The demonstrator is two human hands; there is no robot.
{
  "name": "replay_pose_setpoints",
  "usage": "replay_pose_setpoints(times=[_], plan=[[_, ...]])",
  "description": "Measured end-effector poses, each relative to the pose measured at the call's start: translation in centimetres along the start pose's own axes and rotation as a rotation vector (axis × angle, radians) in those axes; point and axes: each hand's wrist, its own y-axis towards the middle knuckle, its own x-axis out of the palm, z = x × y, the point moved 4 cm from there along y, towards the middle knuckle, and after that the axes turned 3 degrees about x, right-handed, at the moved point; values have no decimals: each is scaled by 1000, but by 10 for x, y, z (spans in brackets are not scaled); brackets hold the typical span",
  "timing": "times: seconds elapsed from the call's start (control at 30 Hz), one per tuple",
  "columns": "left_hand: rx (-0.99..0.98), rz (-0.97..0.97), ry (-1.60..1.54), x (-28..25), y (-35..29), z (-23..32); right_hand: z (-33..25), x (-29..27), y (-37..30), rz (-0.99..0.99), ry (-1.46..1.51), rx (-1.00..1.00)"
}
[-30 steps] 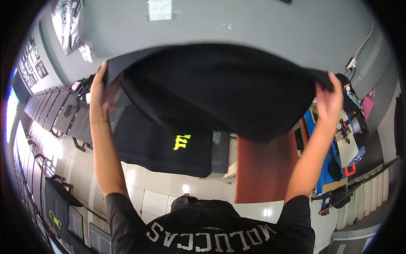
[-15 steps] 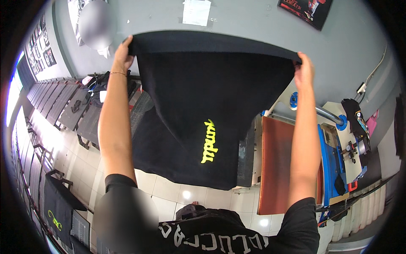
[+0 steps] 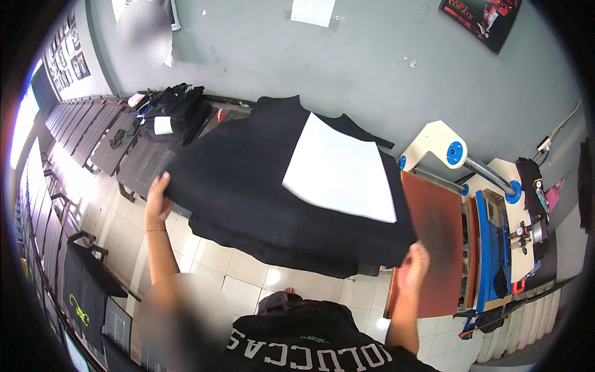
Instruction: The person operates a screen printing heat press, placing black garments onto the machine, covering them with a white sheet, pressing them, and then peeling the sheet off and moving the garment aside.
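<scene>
A black fabric garment piece (image 3: 248, 180), with curved cut-outs along its far edge, is spread in front of me. My left hand (image 3: 159, 199) is closed on its left edge, thumb on top. At the near right corner my right hand (image 3: 414, 265) pinches the cloth, closed as well. On the upper right part of the cloth lies a white sheet (image 3: 341, 170), slightly curved. The near edge of the fabric hangs in a wavy line above the floor. Most of the support under it is hidden by the cloth.
Right of the cloth is a heat press with a brown-red platen (image 3: 434, 242), a metal bar (image 3: 486, 173) and a blue frame (image 3: 489, 248). Folded black garments (image 3: 176, 111) lie on the dark boards (image 3: 149, 167) at left. Black cloth with a yellow-green print (image 3: 87, 279) lies lower left.
Both hands have come down and nearer from their raised position, bringing the cloth edge with them. The white sheet now shows on the cloth, and the yellow lettering is out of sight.
</scene>
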Motion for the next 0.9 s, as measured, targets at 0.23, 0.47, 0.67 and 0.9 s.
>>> replay_pose_setpoints(times=[0.23,0.47,0.67,0.9], plan=[[-336,57,298,-74,-24,-135,176,-29,-46,-64,-497,234],[-491,180,314,-140,-53,-179,220,-39,-72,-130,-587,337],[-495,233,313,-151,-66,-188,220,-50,-88,-160,-677,323],[-542,295,408,-161,-79,-195,231,-57,-97,-144,-677,363]])
